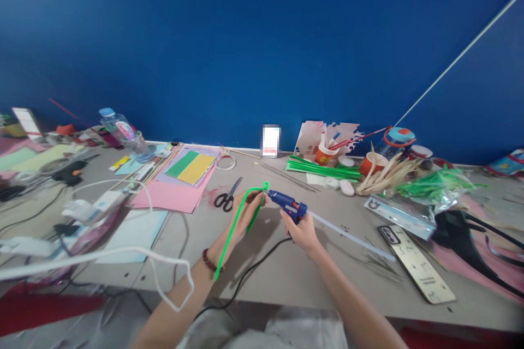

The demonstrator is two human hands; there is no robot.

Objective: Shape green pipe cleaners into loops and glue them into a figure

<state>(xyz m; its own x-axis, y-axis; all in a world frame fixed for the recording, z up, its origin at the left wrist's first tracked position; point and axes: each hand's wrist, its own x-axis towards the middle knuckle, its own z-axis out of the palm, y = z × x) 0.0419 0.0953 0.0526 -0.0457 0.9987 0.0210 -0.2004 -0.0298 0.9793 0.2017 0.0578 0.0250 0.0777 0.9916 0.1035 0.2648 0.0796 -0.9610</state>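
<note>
The glue gun (289,205) at the centre of the frame is bright blue with a small pink mark on its side. The pipe cleaner (235,223) beside it is neon green. The wall (245,38) across the top is deep blue, and the table (286,278) is pale grey. Left of centre, pink paper (172,199) lies under green and yellow sheets (190,166). The scissors (224,200) have black handles. The bracelet (209,262) is dark red.

We get soft, even light over the grey flat tabletop (274,283), with a faint shadow beneath the blue plastic glue gun (289,205). The plain deep-blue wall (245,38) dims toward the upper left. Frame edges bow; the lower left is smeared with blur.
</note>
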